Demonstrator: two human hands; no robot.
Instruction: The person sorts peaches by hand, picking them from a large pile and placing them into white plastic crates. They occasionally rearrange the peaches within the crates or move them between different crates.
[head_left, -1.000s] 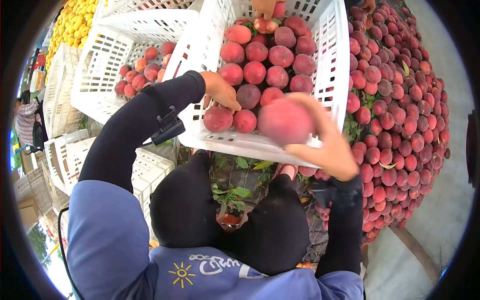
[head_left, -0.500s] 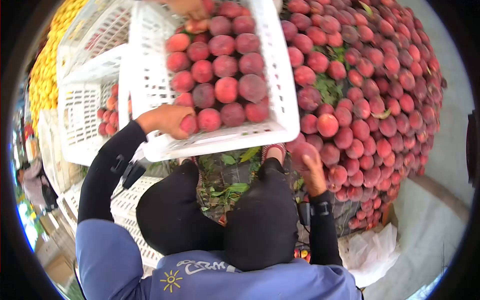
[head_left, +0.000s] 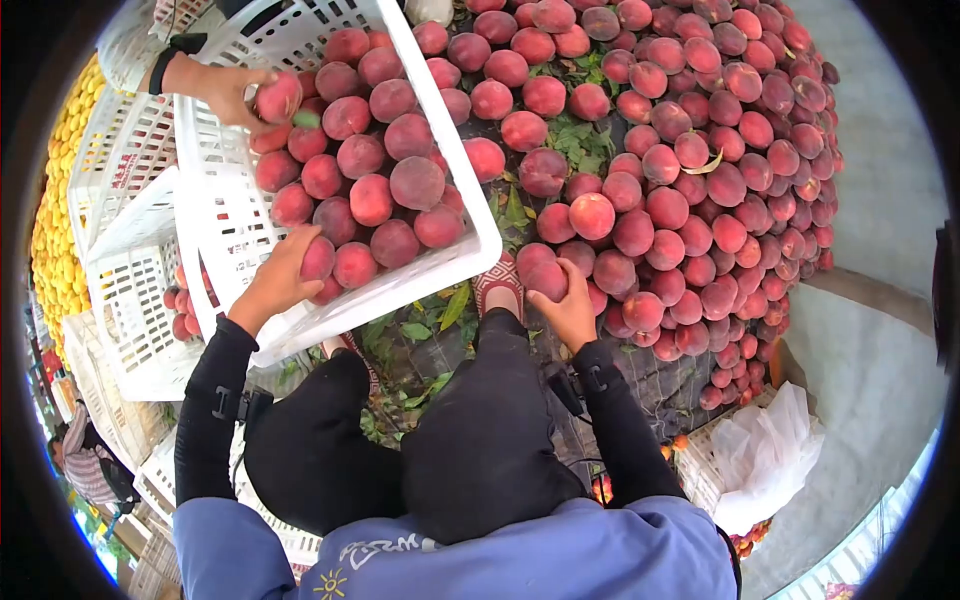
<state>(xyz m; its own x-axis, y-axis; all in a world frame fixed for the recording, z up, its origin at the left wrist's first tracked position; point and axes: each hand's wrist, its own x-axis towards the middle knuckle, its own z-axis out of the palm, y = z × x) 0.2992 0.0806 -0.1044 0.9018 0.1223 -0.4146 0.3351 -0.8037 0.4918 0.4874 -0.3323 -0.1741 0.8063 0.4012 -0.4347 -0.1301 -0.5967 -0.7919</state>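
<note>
A white slatted crate (head_left: 455, 165) holds rows of red peaches (head_left: 371, 200). My left hand (head_left: 279, 277) is inside its near left corner, fingers wrapped round a peach (head_left: 318, 258). To the right of the crate, my right hand (head_left: 570, 310) grips another peach (head_left: 545, 281), low at the near edge of a large peach pile (head_left: 668, 208). At the crate's far left side, a co-worker's hand (head_left: 225, 92) holds a peach (head_left: 278, 97) with a green leaf beside it.
More white crates (head_left: 130, 262) stand at the left, one with small red fruit inside. Yellow fruit (head_left: 62, 210) is heaped at the far left. A plastic bag (head_left: 765, 450) lies at the lower right. Leaves litter the dark ground sheet (head_left: 415, 325). Another person (head_left: 92, 465) is at the left.
The view has shifted, so the crate appears lower and further left. My right hand, still with a peach, is closer to the crate. The co-worker's hand has moved to the crate's left side.
</note>
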